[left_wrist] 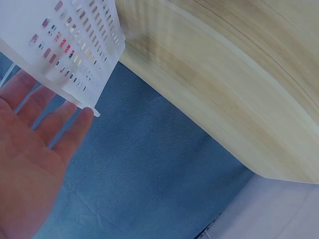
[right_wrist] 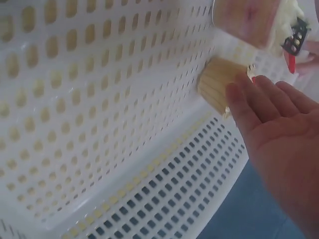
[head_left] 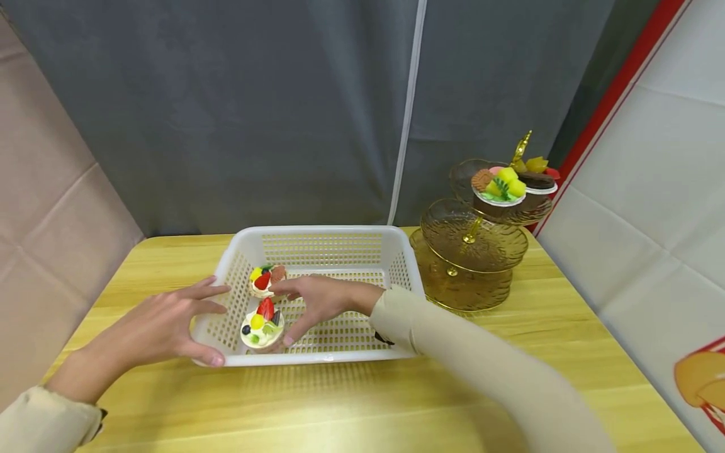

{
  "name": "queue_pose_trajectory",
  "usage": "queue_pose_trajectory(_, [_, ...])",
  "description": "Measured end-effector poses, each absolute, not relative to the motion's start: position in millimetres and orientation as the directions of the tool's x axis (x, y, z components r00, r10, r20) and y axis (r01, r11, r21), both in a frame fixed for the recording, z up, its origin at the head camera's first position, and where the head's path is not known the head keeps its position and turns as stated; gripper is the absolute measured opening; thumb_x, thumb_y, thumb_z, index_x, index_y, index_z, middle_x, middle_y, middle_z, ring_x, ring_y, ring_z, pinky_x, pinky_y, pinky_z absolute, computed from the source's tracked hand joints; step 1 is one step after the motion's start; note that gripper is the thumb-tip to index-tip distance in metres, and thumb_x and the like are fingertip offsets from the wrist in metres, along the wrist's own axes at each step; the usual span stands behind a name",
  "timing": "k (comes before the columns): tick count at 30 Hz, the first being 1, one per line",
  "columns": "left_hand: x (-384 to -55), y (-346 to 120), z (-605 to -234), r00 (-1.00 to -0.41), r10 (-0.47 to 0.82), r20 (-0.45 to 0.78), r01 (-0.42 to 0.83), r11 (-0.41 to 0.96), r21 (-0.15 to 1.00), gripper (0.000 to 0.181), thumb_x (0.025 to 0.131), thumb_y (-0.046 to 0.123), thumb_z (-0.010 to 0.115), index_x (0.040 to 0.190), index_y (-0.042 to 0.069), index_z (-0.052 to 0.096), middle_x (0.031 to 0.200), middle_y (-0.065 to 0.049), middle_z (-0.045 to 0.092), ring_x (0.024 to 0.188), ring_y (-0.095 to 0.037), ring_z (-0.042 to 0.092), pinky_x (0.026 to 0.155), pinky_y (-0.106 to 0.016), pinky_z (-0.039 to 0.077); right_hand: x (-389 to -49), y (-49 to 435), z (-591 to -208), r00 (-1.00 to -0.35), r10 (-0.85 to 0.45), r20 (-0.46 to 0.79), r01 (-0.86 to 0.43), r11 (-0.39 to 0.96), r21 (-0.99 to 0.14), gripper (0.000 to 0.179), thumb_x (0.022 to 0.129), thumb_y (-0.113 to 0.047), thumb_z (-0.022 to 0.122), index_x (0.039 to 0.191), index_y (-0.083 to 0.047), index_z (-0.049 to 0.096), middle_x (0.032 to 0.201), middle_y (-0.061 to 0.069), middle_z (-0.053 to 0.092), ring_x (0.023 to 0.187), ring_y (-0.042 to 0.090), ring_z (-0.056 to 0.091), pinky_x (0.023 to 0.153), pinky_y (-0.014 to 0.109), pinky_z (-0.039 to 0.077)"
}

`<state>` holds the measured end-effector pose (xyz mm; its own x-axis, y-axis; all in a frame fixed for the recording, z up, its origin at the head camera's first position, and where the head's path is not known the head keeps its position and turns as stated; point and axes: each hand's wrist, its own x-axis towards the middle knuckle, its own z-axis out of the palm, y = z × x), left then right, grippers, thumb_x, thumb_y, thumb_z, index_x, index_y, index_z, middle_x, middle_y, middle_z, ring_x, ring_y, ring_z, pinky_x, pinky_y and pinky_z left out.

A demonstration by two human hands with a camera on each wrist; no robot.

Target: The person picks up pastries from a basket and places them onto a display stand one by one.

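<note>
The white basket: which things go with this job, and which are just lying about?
Likely the job:
- left hand
- right hand
- white basket
- front cupcake
- back cupcake
- probably tiered stand

Just there:
- grey curtain
- white side panel

Your head view is bright and evenly lit, with most detail crisp. Pale glare spreads over the near part of the glossy yellow wood-grain bench (head_left: 340, 418), and a soft, dappled shadow lies in front of the white perforated plastic basket (head_left: 325, 360). Small highlights glint on the gold-rimmed, amber-tinted tiered stand (head_left: 450, 248). The wide lens stretches your beige fabric right sleeve (head_left: 481, 371) toward the lower edge. Both your wrist views are dimmer, hazier and softer, and there the dark grey cloth backdrop (head_left: 255, 126) looks blue. In your right wrist view, the cream-topped cake in a pinkish-tan cup (right_wrist: 244, 17) is blurred.
</note>
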<state>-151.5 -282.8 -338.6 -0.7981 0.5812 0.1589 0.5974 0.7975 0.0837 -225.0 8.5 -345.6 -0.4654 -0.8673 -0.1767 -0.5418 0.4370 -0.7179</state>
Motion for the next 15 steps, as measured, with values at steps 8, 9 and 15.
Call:
queue_pose_trajectory(8, [-152.1,-282.6,-339.0,-0.792,0.587,0.168,0.605,0.792,0.084,0.089,0.057,0.081,0.073,0.107,0.008,0.077,0.134,-0.015,0.061,0.112,-0.045,0.063,0.067,-0.050,0.053,-220.6,-3.9,-355.2,-0.464,-0.868,-0.178,-0.583,0.450,-0.676,0.087,0.075,-0.029,0.089,0.148,-0.012,0.045,0.146,-0.001,0.051,0.130,0.018,0.052,0.103,0.026,0.040])
queue_pose_trajectory(9, [-152.2,-282.7,-339.1,-0.791,0.588,0.171,0.606,0.791,0.082,0.088,0.057,0.081,0.072,0.107,0.008,0.077,0.134,-0.015,0.062,0.114,-0.045,0.062,0.067,-0.050,0.053,-220.3,-5.5,-356.5,-0.461,-0.870,-0.176,-0.591,0.449,-0.670,0.085,0.074,-0.029,0.089,0.146,-0.012,0.047,0.144,-0.001,0.053,0.128,0.017,0.053,0.102,0.025,0.040])
queue_pose_trajectory(15, [-151.7,-283.6,-339.8,-0.792,0.585,0.173,0.604,0.793,0.079,0.087,0.056,0.082,0.072,0.106,0.010,0.077,0.134,-0.012,0.063,0.118,-0.043,0.060,0.064,-0.048,0.052,-221.1,-13.8,-361.2,-0.474,-0.865,-0.166,-0.618,0.461,-0.637,0.079,0.073,-0.032,0.090,0.140,-0.014,0.052,0.134,-0.004,0.059,0.119,0.014,0.057,0.096,0.021,0.043])
